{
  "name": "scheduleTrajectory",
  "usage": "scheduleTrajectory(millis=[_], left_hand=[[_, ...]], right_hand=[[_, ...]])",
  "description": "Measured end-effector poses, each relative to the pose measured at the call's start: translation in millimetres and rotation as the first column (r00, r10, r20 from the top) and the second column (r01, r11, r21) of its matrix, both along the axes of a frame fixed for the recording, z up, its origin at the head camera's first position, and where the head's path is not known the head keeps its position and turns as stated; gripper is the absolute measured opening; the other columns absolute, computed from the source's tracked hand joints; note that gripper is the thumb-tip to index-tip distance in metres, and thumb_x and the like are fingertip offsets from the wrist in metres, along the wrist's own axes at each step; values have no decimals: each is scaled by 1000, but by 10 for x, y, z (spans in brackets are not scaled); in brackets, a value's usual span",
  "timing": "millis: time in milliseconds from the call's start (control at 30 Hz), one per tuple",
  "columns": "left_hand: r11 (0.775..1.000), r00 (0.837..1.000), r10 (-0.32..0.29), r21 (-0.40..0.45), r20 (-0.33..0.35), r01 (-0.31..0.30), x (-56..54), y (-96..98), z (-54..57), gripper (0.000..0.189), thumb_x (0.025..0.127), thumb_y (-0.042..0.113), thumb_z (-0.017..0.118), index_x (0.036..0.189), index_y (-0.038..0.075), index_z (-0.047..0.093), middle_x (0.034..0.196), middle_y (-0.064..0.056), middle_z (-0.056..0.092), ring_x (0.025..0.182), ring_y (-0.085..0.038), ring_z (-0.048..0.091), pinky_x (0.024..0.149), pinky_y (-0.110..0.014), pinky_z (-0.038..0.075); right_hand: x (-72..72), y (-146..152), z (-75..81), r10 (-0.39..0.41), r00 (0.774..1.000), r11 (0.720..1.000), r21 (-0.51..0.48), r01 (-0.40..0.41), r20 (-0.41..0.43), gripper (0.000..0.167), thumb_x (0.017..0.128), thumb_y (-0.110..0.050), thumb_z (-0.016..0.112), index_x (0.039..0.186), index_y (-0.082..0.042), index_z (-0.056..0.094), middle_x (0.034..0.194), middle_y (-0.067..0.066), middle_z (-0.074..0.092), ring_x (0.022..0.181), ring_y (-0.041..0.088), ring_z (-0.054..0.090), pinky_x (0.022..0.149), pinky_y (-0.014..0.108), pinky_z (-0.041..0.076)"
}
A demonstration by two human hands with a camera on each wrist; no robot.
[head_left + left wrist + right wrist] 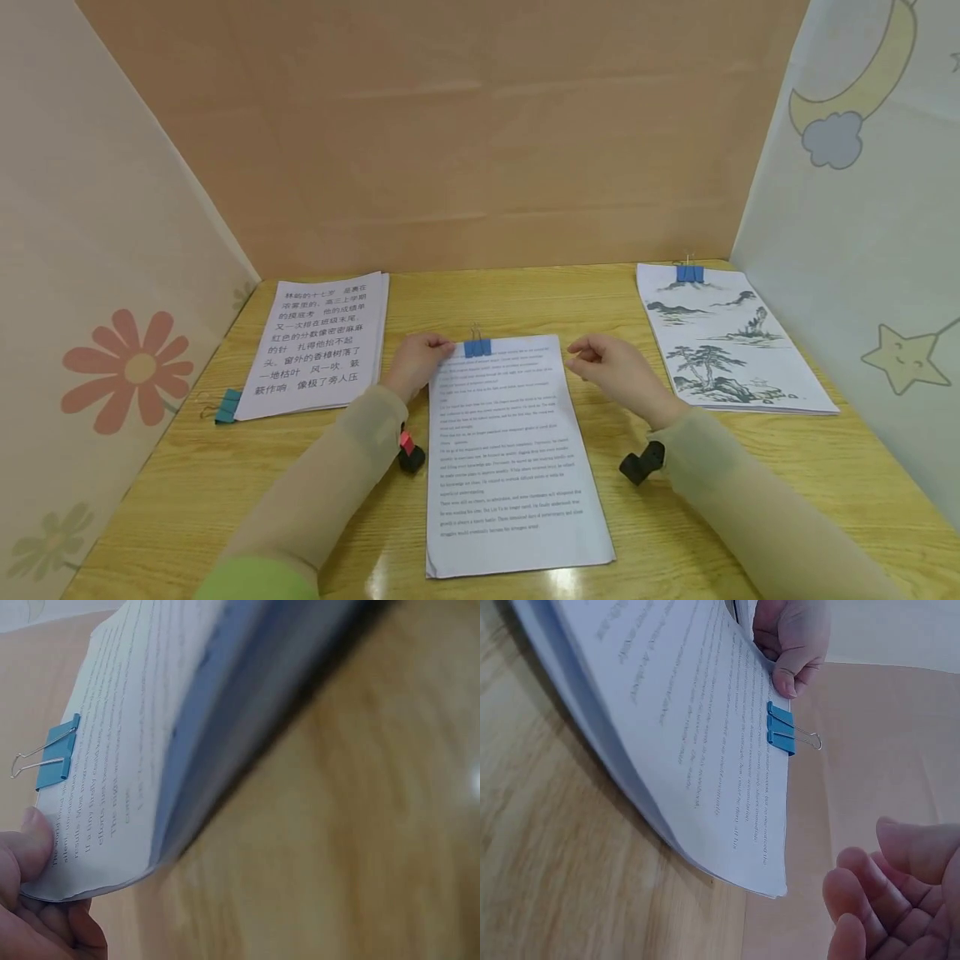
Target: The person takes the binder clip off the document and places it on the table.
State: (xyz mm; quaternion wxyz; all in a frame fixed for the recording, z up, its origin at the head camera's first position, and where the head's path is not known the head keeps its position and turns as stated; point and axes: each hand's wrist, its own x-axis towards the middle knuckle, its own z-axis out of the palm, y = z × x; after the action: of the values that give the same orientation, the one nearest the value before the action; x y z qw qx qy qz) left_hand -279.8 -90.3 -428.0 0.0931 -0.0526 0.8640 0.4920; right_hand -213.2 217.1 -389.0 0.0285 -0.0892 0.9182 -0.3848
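A stack of printed sheets (510,450) lies in front of me, its top edge held by a blue binder clip (477,347) with upright wire handles. My left hand (417,362) pinches the stack's top left corner, thumb on the printed face and fingers beneath, as the left wrist view shows. In that view the sheets bend upward from the table. My right hand (618,371) is just off the top right corner, fingers loosely bent and apart from the paper; the right wrist view shows nothing between its thumb and fingers (847,889).
At the left lies a stack with large Chinese characters (315,350), a teal binder clip (227,406) on its lower left corner. Toward the right is a stack with an ink landscape (731,350), clipped in blue (690,273). Panels enclose the wooden table (525,304).
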Motion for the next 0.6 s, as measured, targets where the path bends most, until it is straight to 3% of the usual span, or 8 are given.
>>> scheduleTrajectory(millis=[233,600], left_hand=[[1000,999,6,6,-37,-6,77,7,119,16,95,29,62,100,16,71,99,-2,65,91,-22,55,79,-34,45],[999,990,-18,-48,-137,12,223,52,329,17,95,32,61,97,19,72,95,1,66,87,-21,56,74,-34,45]], right_hand=[[-66,-78,83,52,999,997,-49,-51,18,33,93,-33,64,118,-11,63,102,1,64,93,21,58,81,38,47],[-183,-249,265,107,994,990,-98,-104,23,32,94,-26,65,121,-9,60,106,3,63,97,20,58,87,40,47]])
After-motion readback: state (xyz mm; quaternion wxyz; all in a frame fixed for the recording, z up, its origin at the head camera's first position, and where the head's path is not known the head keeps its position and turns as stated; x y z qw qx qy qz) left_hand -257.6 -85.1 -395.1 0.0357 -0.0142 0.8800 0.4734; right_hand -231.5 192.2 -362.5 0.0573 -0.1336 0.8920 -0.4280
